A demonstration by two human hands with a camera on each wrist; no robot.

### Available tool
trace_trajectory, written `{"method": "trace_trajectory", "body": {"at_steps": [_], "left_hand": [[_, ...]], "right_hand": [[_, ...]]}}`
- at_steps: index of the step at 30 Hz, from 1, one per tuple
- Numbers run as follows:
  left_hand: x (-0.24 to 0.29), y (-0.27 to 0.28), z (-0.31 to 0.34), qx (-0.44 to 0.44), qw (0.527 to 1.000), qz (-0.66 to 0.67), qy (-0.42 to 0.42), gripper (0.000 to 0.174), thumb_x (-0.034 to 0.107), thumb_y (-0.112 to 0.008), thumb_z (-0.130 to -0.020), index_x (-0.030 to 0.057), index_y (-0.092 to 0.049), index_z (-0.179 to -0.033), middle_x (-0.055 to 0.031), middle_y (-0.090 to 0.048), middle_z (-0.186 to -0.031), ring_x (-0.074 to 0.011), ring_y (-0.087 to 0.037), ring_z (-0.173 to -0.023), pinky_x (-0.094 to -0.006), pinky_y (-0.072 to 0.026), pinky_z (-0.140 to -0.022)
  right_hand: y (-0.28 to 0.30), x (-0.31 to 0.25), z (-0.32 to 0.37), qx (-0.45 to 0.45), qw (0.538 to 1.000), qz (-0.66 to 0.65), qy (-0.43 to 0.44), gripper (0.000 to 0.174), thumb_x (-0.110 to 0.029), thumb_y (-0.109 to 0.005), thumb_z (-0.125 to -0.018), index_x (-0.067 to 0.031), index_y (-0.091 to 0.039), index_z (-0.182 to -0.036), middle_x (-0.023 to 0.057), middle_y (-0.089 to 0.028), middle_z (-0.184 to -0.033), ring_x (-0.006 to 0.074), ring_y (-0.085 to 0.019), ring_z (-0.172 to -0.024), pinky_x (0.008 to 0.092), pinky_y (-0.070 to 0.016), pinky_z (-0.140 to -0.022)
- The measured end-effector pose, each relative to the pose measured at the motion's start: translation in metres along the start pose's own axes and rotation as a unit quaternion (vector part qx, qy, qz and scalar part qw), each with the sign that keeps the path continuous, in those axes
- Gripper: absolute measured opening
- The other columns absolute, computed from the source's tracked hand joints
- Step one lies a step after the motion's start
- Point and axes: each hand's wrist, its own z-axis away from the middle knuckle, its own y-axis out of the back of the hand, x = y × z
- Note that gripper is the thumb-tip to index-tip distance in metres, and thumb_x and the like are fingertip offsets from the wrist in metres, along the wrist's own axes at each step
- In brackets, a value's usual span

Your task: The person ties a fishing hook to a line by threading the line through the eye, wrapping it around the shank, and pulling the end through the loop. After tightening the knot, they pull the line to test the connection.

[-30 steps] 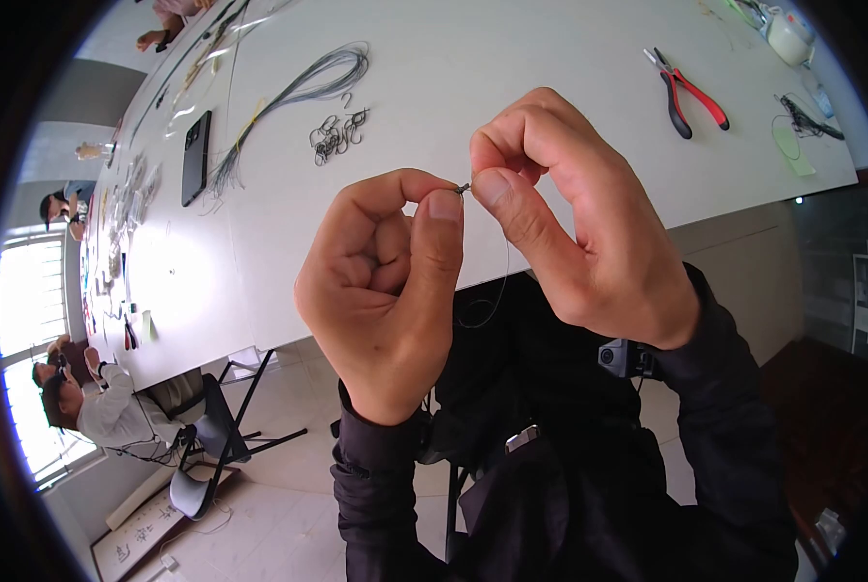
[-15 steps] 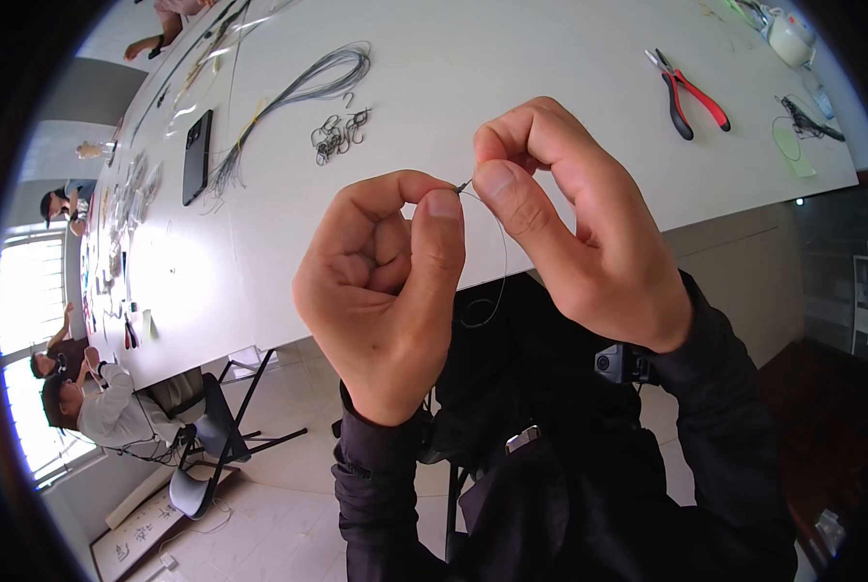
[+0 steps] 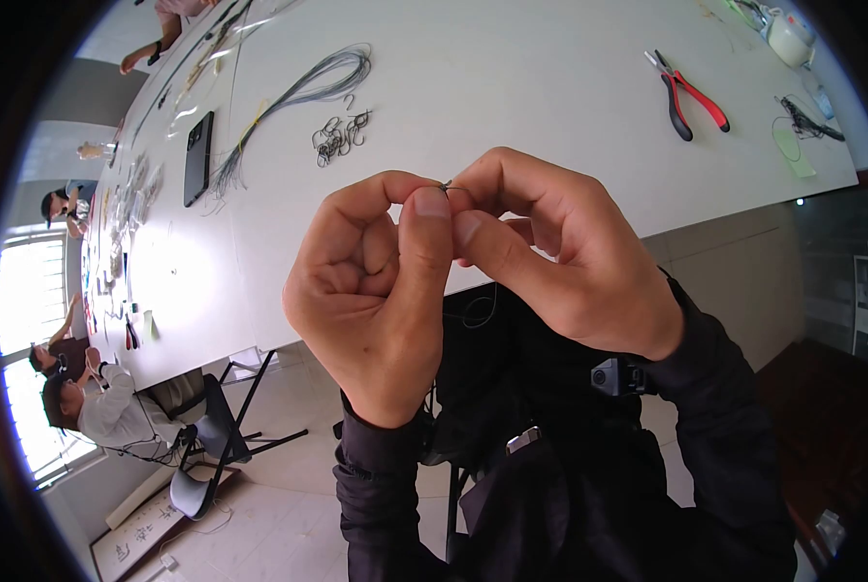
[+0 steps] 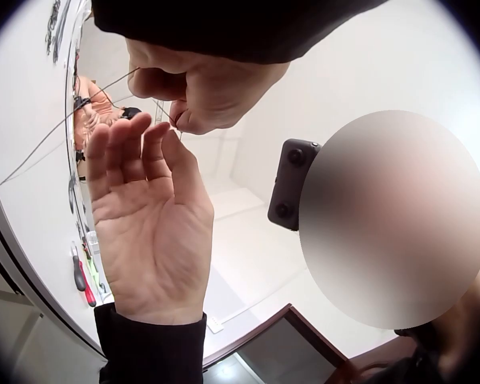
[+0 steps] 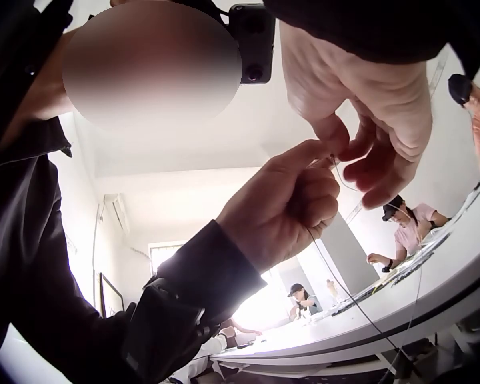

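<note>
My left hand [image 3: 371, 281] pinches a small dark fishing hook [image 3: 445, 184] between thumb and forefinger, with just its tip showing above them. Thin fishing line [image 3: 487, 315] hangs in a loose loop below the hands, against the dark clothing. Fingertip to fingertip with the left, my right hand [image 3: 570, 257] bends its thumb and forefinger together on the line beside the hook. In the left wrist view, the right palm [image 4: 152, 240] faces the camera below the left hand [image 4: 216, 92]. The line [image 5: 356, 300] trails down from the left fist in the right wrist view.
Beyond the hands on the white table [image 3: 512, 87] lie a pile of fishing hooks [image 3: 337, 141], a bundle of grey line [image 3: 308, 78] and a black phone [image 3: 197, 160]. Red-and-black pliers [image 3: 686, 95] lie at the right. Other people sit along the table's far left.
My right hand has moved left and down, closing up to the left fingertips. The left hand has shifted slightly left, still pinching the hook, and the line's loop has changed shape.
</note>
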Motion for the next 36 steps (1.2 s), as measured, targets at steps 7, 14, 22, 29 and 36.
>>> {"method": "trace_trajectory", "body": {"at_steps": [7,14,22,29,36], "left_hand": [[0.001,-0.004,0.0,0.02,0.998,0.058,0.013,0.013,0.007,-0.068,-0.093,-0.0042,-0.066,-0.099,0.0073,-0.05,-0.059,0.0006,-0.033,-0.049,-0.0182,-0.0232,-0.046],[0.001,0.002,0.0,-0.003,1.0,0.019,0.012,0.013,0.007,-0.067,-0.093,-0.0042,-0.065,-0.099,0.0066,-0.051,-0.059,0.0002,-0.034,-0.05,-0.0184,-0.0245,-0.047],[0.0,0.001,-0.001,-0.017,0.999,0.034,0.009,0.013,0.008,-0.067,-0.093,-0.0038,-0.064,-0.098,0.0025,-0.058,-0.065,-0.0013,-0.042,-0.052,-0.0187,-0.0321,-0.05],[0.004,0.002,0.0,-0.015,0.998,0.048,0.027,0.011,0.005,-0.068,-0.092,-0.0042,-0.064,-0.098,0.0027,-0.059,-0.066,-0.0002,-0.047,-0.057,-0.0164,-0.0348,-0.055],[-0.003,0.004,-0.002,-0.015,0.999,0.041,0.004,0.014,0.009,-0.068,-0.093,-0.0036,-0.064,-0.098,-0.0004,-0.061,-0.069,-0.0027,-0.044,-0.052,-0.019,-0.0339,-0.05]], "right_hand": [[0.002,0.012,-0.005,-0.028,0.994,0.077,0.07,0.023,-0.01,-0.061,-0.098,0.0014,-0.06,-0.117,0.007,-0.064,-0.113,0.0143,-0.058,-0.11,0.0334,-0.044,-0.1],[-0.004,0.008,-0.008,0.088,0.976,0.102,0.172,0.011,-0.005,-0.06,-0.094,0.0021,-0.06,-0.102,0.0046,-0.062,-0.097,0.013,-0.057,-0.095,0.0316,-0.0446,-0.095],[0.001,0.003,-0.009,0.072,0.98,0.098,0.158,0.009,-0.007,-0.061,-0.095,0.0015,-0.06,-0.098,0.0043,-0.061,-0.094,0.0121,-0.056,-0.092,0.0299,-0.0443,-0.09],[0.003,0.002,-0.009,0.082,0.98,0.103,0.148,0.01,-0.008,-0.061,-0.095,0.0018,-0.061,-0.099,0.0037,-0.061,-0.095,0.0114,-0.055,-0.092,0.0294,-0.0438,-0.09],[-0.002,0.0,-0.008,0.075,0.989,0.068,0.107,0.011,-0.007,-0.06,-0.096,0.0023,-0.061,-0.101,0.0028,-0.061,-0.096,0.0101,-0.055,-0.093,0.0282,-0.0442,-0.09]]}}
